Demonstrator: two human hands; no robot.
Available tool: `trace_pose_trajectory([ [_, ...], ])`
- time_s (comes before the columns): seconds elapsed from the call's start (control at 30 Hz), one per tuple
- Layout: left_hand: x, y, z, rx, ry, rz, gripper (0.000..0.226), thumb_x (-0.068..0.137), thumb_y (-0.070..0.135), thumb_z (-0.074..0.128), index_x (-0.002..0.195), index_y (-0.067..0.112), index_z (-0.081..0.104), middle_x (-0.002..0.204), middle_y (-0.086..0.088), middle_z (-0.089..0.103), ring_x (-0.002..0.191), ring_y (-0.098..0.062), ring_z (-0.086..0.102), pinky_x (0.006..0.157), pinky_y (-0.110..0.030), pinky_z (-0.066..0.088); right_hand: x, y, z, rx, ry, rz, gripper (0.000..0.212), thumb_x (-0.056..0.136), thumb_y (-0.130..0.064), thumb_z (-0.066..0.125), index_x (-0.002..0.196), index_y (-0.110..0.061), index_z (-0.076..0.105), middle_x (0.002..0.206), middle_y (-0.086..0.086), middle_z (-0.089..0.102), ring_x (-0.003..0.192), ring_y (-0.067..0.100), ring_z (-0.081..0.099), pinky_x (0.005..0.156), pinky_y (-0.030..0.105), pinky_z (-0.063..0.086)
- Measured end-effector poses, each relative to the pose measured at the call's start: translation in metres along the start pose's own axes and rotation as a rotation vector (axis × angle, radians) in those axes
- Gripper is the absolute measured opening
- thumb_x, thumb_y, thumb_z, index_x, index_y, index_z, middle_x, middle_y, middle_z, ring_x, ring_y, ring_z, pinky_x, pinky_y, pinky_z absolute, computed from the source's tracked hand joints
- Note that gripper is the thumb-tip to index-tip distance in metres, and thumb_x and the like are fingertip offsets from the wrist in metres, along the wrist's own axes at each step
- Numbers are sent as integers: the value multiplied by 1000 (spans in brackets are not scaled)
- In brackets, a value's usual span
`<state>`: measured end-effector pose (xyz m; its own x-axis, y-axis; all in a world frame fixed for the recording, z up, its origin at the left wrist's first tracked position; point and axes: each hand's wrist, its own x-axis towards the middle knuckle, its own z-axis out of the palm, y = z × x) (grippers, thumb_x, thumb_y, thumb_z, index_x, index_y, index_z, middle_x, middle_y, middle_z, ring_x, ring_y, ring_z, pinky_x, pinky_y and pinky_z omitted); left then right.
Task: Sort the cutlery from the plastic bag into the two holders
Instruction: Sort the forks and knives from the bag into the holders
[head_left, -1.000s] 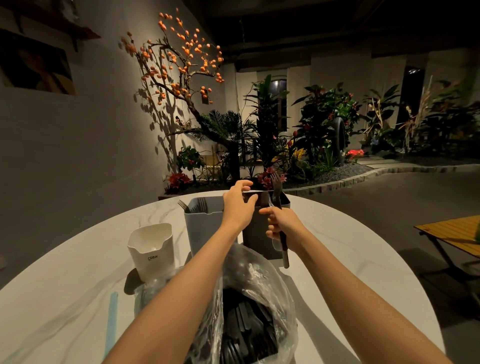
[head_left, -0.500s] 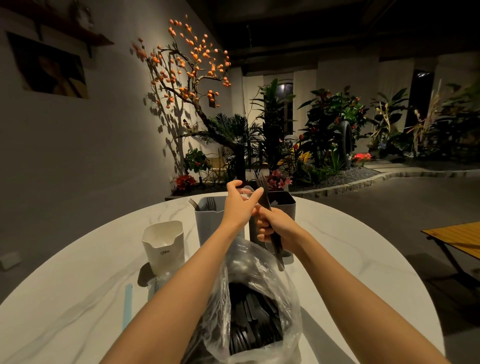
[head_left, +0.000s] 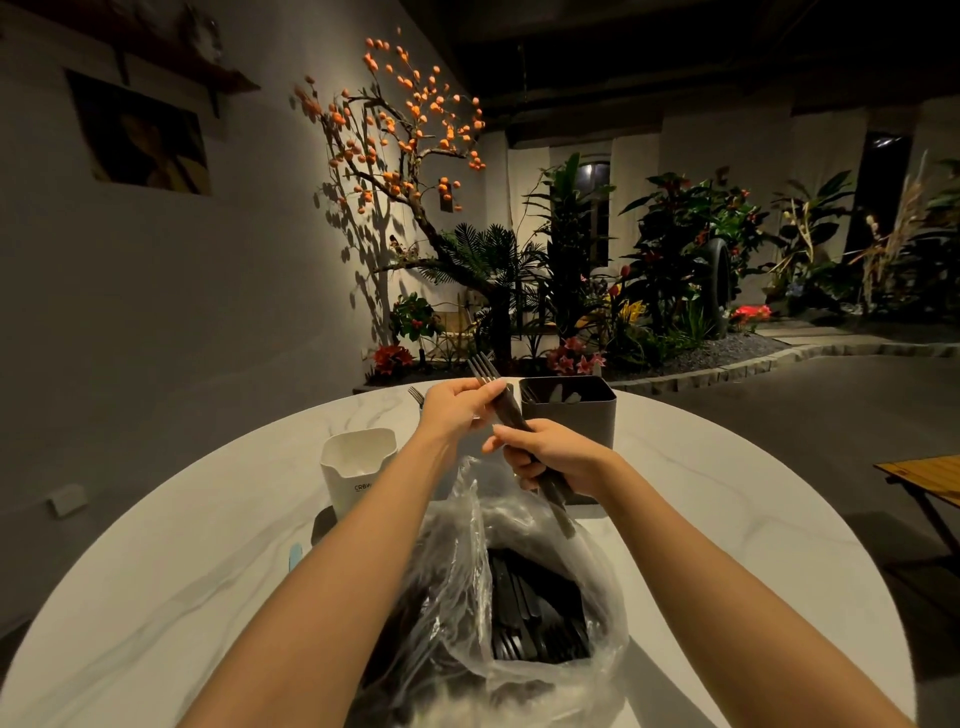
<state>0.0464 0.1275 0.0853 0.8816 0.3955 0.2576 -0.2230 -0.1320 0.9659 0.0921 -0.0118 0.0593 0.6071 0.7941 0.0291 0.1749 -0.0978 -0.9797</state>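
Both hands pulled back from holders: L hand (head_left: 460, 410) pinches fork (head_left: 506, 402) near tines, R hand (head_left: 553, 457) grips handles, above plastic bag (head_left: 524, 618) on round marble table (head_left: 727, 499) w/ indoor garden (head_left: 649, 280) behind.

Two hands show above the counter (head_left: 727, 499): the left hand (head_left: 457, 408) and the right hand (head_left: 550, 457). One fork (head_left: 485, 371) stands out between them; whether more pieces are bundled with it cannot be told. One clear plastic bag (head_left: 597, 587) holds a pile of black cutlery (head_left: 535, 618) too overlapped to count. One dark holder (head_left: 571, 418) stands behind the hands, with one grey holder mostly hidden. One white container (head_left: 358, 470) stands left. One light blue strip (head_left: 295, 555) lies nearby.
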Motion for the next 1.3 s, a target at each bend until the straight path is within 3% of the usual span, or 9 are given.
trace_pose_trajectory([
  [0.1, 0, 0, -3, -55, 132, -47, 12, 87, 19, 70, 94, 9, 69, 73, -2, 65, 62, -10, 54, 58, -18, 44, 0, 5, -2, -53, -4, 25, 26, 100, -28, 49, 93, -8, 64, 58, -3, 36, 47, 8, 32, 50, 21, 33],
  [0.23, 6, 1, -14, -221, 243, -79, 18, 87, 13, 69, 104, 6, 66, 94, -10, 73, 90, -18, 70, 65, -19, 52, -4, 15, -8, -98, 23, 78, 23, 98, -24, 53, 97, -8, 68, 52, -6, 43, 45, 8, 31, 47, 20, 28],
  [0.37, 1, 0, -14, -276, 208, -116, 5, 91, 13, 64, 92, 9, 65, 89, -7, 73, 87, -15, 69, 70, -20, 54, -2, 12, -5, -54, -6, 75, 23, 100, -22, 49, 100, -7, 67, 51, -7, 34, 44, 6, 29, 44, 18, 26],
  [0.5, -3, -7, -14, -79, 111, -133, 26, 99, 28, 51, 90, 10, 68, 95, -4, 74, 68, -4, 56, 59, -19, 37, 2, 11, 2, -63, 16, 74, 23, 101, -19, 47, 98, -6, 66, 48, -9, 35, 40, 4, 28, 40, 16, 24],
  [0.7, -7, -3, -21, -71, 178, -45, 22, 96, 30, 56, 86, 17, 70, 94, 1, 71, 83, -2, 55, 68, -21, 32, 6, 11, 4, -82, 89, 77, 22, 98, -19, 53, 105, -4, 67, 46, -10, 40, 36, 3, 28, 35, 15, 23],
  [0.83, -4, -2, -28, -240, 274, 5, 14, 95, 25, 59, 86, 17, 66, 91, -3, 73, 78, -9, 58, 64, -20, 40, 7, 13, 5, -67, 187, 89, 22, 96, -15, 55, 109, -1, 66, 47, -9, 44, 34, 2, 27, 33, 15, 21],
  [1.0, 3, -2, -33, -410, 419, 56, 9, 96, 21, 57, 91, 17, 63, 92, -2, 72, 95, -18, 68, 74, -27, 52, 12, 15, 5, -134, 307, 61, 25, 96, -18, 56, 104, 3, 68, 59, 0, 46, 42, 5, 29, 39, 16, 23],
  [1.17, 12, -4, -42, -358, 522, 117, 5, 93, 24, 61, 92, 21, 65, 103, -4, 72, 95, -15, 67, 75, -24, 53, 16, 12, 8, -121, 306, 10, 25, 94, -19, 60, 102, 3, 68, 57, -1, 46, 44, 7, 28, 42, 19, 21],
  [1.3, 15, -19, -42, -109, 422, 115, 15, 91, 19, 65, 103, 11, 69, 101, -5, 71, 100, -20, 65, 82, -27, 50, 18, 10, 11, -91, 325, 32, 21, 99, -15, 50, 94, -6, 68, 56, -2, 40, 45, 8, 25, 41, 18, 18],
])
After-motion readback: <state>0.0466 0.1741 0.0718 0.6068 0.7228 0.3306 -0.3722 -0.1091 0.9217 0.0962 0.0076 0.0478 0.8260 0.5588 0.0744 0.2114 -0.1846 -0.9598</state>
